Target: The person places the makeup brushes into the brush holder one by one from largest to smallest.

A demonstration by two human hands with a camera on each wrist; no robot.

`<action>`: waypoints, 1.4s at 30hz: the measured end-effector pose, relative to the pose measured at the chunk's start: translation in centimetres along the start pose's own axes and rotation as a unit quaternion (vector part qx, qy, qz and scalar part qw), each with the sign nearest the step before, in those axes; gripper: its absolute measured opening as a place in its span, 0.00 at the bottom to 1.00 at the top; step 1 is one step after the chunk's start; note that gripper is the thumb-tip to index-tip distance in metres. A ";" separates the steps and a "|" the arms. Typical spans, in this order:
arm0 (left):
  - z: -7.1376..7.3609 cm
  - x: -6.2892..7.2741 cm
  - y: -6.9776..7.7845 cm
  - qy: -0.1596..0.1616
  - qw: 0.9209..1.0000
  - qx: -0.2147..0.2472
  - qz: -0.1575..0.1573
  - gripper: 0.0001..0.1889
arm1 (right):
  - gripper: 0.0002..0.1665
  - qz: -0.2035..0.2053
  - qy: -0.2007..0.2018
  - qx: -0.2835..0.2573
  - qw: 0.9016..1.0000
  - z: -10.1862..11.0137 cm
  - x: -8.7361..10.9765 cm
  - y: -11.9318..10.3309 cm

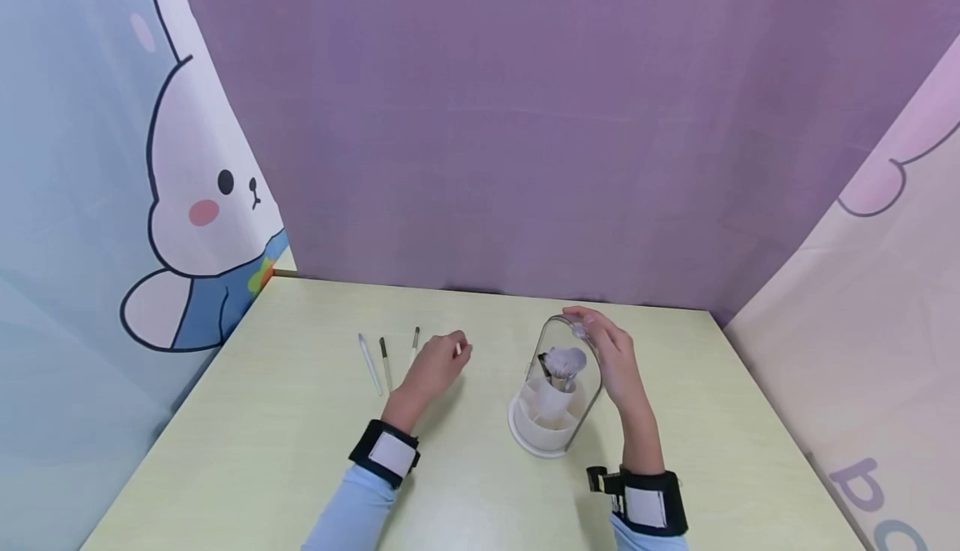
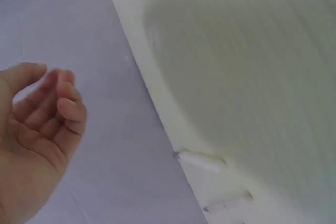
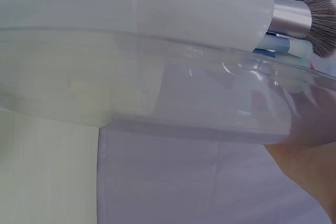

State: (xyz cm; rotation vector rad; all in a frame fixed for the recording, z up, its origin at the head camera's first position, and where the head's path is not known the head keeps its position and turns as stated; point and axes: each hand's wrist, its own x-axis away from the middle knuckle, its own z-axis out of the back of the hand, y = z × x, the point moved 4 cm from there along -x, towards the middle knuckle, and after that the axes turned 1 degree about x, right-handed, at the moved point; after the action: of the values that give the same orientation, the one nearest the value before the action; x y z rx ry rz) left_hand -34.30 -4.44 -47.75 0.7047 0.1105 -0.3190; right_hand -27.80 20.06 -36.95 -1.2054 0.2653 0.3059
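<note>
My left hand [image 1: 437, 365] hovers over the table with its fingers loosely curled; in the left wrist view the hand [image 2: 42, 119] shows nothing in its palm. Beside it lie a white pen-like stick [image 1: 370, 364] and two slim dark-tipped sticks, one nearer [image 1: 386, 361] and one farther [image 1: 416, 341], partly hidden by the hand. On the right stands a white brush holder [image 1: 543, 426] with makeup brushes [image 1: 562, 363] upright in its middle cup. My right hand [image 1: 611, 355] holds the upper right edge of its clear cover [image 1: 592, 405]. Close up, a fluffy brush [image 3: 321, 24] shows behind the cover.
The pale table [image 1: 465, 493] reaches back to a purple curtain [image 1: 495, 134]. Printed cloths hang at both sides, with a cartoon animal [image 1: 195, 201] on the left one. Black straps [image 1: 386, 453] circle both wrists.
</note>
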 end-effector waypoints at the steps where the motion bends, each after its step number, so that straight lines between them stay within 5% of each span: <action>1: 0.2 0.0 -0.5 0.003 1.000 -0.011 0.012 0.08 | 0.22 0.000 0.000 -0.002 1.000 0.0 -0.1 0.3; 11: 1.9 0.0 -4.7 0.001 0.986 -0.099 0.134 0.11 | 0.22 -0.007 -0.008 -0.023 1.000 0.1 -0.3 1.9; 18: 2.3 0.0 -6.4 -0.023 0.977 -0.088 0.192 0.11 | 0.22 -0.008 -0.005 -0.014 1.000 0.0 0.3 0.3; 33: 2.1 -0.3 -7.0 -0.017 0.978 -0.085 0.188 0.01 | 0.24 0.008 -0.001 -0.030 1.000 0.2 -0.4 2.4; 42: 2.7 -0.6 -6.7 0.010 0.979 -0.044 0.201 0.09 | 0.24 0.007 0.003 -0.023 1.000 0.2 -0.5 2.4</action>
State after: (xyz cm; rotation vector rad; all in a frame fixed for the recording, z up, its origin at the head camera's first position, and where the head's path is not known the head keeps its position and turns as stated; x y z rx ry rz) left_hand -37.10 -10.85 -49.71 0.6255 -0.0009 0.0797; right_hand -29.11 21.00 -38.75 -1.2501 0.2725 0.3227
